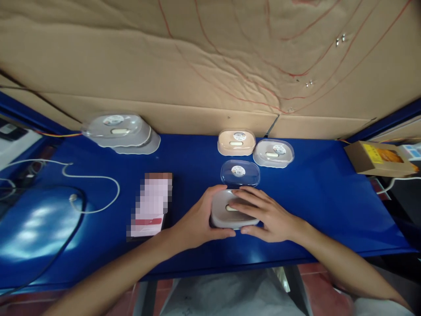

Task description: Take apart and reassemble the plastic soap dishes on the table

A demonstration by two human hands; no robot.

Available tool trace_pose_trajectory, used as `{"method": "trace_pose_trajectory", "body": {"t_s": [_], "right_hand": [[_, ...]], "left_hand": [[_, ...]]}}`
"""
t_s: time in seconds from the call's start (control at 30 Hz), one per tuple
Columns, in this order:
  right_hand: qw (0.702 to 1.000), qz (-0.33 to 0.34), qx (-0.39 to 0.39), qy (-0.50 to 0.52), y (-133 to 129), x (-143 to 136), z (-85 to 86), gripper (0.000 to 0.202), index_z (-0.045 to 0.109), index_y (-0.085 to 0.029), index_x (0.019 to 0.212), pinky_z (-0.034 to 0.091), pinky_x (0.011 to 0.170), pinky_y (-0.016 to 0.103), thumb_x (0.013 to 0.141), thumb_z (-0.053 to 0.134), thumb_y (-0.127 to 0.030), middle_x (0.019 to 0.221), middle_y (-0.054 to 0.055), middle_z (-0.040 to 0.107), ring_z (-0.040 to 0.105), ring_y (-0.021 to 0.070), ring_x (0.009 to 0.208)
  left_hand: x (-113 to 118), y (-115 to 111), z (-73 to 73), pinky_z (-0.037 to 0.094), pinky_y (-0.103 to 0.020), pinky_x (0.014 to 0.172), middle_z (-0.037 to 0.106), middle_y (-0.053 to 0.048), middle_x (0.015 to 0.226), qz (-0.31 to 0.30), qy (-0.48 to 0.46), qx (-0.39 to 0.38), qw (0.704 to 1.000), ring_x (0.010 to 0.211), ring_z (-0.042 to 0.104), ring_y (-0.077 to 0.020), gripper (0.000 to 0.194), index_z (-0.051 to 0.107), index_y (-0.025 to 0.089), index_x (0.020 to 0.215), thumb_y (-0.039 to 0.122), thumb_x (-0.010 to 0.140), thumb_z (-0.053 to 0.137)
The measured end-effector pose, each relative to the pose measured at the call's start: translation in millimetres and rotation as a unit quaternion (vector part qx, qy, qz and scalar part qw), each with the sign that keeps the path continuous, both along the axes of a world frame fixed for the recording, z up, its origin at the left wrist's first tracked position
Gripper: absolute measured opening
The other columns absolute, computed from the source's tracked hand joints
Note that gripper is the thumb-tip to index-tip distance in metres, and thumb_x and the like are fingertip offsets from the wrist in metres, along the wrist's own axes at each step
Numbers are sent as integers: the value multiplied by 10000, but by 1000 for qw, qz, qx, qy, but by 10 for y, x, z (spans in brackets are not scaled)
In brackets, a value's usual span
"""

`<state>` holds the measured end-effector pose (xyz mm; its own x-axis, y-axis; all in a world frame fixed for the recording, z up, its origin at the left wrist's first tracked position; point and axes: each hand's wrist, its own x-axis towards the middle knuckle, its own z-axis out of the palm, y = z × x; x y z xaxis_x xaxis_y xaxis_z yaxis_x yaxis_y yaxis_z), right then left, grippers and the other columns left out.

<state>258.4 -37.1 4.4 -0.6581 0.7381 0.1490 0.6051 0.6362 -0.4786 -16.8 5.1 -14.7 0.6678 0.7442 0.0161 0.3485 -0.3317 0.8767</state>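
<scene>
A grey oval container (219, 205) with a pale oblong piece on its top stands near the front of the blue table. My left hand (205, 215) wraps round its left end, thumb along the near side and fingers at the far side. From the right, my right hand (269, 213) grips the other end, with its fingers lying over the top and the thumb at the near edge. Just behind the container lies a clear plastic lid (248, 172) with a round white sticker. The container's right end is partly hidden by my right hand.
A peach container (223, 147) and a grey lidded container (286, 158) stand at the back. Stacked grey containers (131, 141) are at back left. A phone-like device (151, 202), white cable (113, 180) and cardboard box (358, 160) lie around. A cardboard wall (131, 61) closes the back.
</scene>
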Motion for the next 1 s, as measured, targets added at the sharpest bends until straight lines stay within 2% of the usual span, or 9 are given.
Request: {"method": "trace_pose_trajectory", "body": {"t_s": [0.1, 0.3, 0.4, 0.53, 0.67, 0.8, 0.93, 1.0], "right_hand": [[1000, -3, -6, 21, 0, 11, 7, 571, 561, -234, 1528, 393, 1250, 588, 1019, 629, -486, 1638, 128, 490, 399, 344, 1552], [996, -12, -34, 82, 66, 113, 63, 484, 624, -239, 1462, 402, 1246, 552, 1033, 609, -462, 1656, 136, 463, 458, 314, 1524], [996, -28, -27, 81, 128, 210, 128, 456, 631, -254, 1438, 433, 1224, 543, 1028, 623, -453, 1608, 123, 523, 493, 311, 1495], [997, -59, 2, 55, 199, 307, 158, 477, 625, -273, 1419, 500, 1160, 516, 989, 684, -471, 1511, 107, 615, 587, 299, 1400], [997, -75, 35, 11, 206, 283, 99, 509, 618, -269, 1424, 472, 1180, 554, 974, 697, -494, 1529, 110, 598, 543, 323, 1436], [996, -71, 44, -7, 176, 164, 1, 545, 580, -254, 1461, 448, 1187, 571, 989, 675, -510, 1587, 133, 533, 473, 345, 1491], [997, -53, 36, -35, 163, 41, -104, 583, 540, -246, 1503, 378, 1224, 590, 1002, 654, -521, 1653, 147, 444, 382, 360, 1548], [998, -44, 29, -47, 170, 22, -122, 614, 503, -254, 1538, 327, 1246, 606, 1007, 645, -528, 1691, 151, 381, 340, 362, 1572]], "left_hand": [[-4, -15, -29, 501, -571, 1151, 450, -178, 1562, 0, 5, 19, 1000, 1393, 569, -373, 1084, 209, 300, 1584, 505, 773, 899], [20, -36, -81, 404, -641, 1222, 316, -206, 1653, -40, -13, 83, 996, 1544, 383, -417, 1166, 113, 351, 1624, 459, 780, 910], [4, -71, -35, 452, -623, 1177, 341, -181, 1660, -30, 60, 108, 992, 1497, 448, -401, 1202, 49, 395, 1644, 349, 799, 903], [-59, -108, 115, 426, -669, 1127, 571, -138, 1484, -50, 190, 153, 968, 1335, 586, -413, 1191, 174, 371, 1640, 260, 730, 935], [-177, -123, 254, 451, -640, 1056, 639, -144, 1383, -78, 263, 163, 948, 1248, 621, -428, 1235, 280, 333, 1634, 256, 626, 989], [-257, -207, 283, 485, -576, 1035, 590, -143, 1476, -156, 249, 157, 943, 1280, 605, -421, 1270, 298, 367, 1639, 203, 586, 990], [-174, -348, 207, 463, -588, 1070, 578, -158, 1493, -234, 211, 208, 926, 1277, 606, -402, 1082, 407, 329, 1580, 271, 655, 966], [-110, -383, 158, 426, -613, 1103, 592, -180, 1469, -249, 207, 253, 911, 1302, 584, -403, 960, 475, 286, 1525, 383, 700, 956]]}}
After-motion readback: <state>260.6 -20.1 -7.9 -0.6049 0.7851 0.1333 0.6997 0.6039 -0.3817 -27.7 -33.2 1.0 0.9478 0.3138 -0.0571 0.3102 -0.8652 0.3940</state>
